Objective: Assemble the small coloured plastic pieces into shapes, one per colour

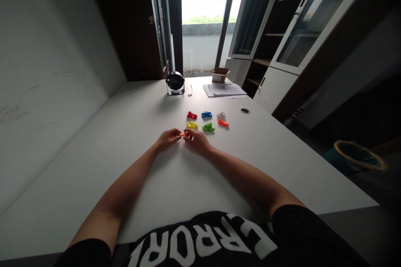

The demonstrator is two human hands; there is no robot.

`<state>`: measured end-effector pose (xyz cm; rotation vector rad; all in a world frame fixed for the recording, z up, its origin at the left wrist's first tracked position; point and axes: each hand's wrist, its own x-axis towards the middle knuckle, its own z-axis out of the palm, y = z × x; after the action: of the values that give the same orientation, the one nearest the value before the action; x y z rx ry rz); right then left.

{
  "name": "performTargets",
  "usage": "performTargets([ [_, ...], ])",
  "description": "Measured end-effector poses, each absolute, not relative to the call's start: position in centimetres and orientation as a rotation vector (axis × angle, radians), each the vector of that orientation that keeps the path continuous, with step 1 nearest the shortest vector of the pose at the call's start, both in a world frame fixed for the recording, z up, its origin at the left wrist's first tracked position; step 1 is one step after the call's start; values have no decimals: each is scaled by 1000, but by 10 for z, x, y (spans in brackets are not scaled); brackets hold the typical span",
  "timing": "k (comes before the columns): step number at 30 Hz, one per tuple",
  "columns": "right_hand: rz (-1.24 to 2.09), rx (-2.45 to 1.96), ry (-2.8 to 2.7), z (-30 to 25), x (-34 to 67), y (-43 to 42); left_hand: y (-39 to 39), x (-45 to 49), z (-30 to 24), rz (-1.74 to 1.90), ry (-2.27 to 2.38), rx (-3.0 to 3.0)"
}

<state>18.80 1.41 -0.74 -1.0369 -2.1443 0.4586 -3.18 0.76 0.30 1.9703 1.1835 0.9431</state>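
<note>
Between my two hands is a small orange plastic piece, its ends covered by fingers. My left hand pinches it from the left, and my right hand grips it from the right. Just beyond the fingers lie small plastic pieces grouped by colour: a yellow group, a green group and an orange group. Behind these sit a red group, a blue group and a white group. The exact shapes are too small to make out.
On the white table, a round black device on a metal stand stands at the back. Near it lies a short cord. Papers and an open cardboard box are at back right, with a cable hole nearer.
</note>
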Motion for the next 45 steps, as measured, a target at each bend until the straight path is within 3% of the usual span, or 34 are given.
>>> performTargets([
  [45, 478, -1006, -2126, -8, 189, 12, 7, -31, 5, 941, 1145, 1946],
])
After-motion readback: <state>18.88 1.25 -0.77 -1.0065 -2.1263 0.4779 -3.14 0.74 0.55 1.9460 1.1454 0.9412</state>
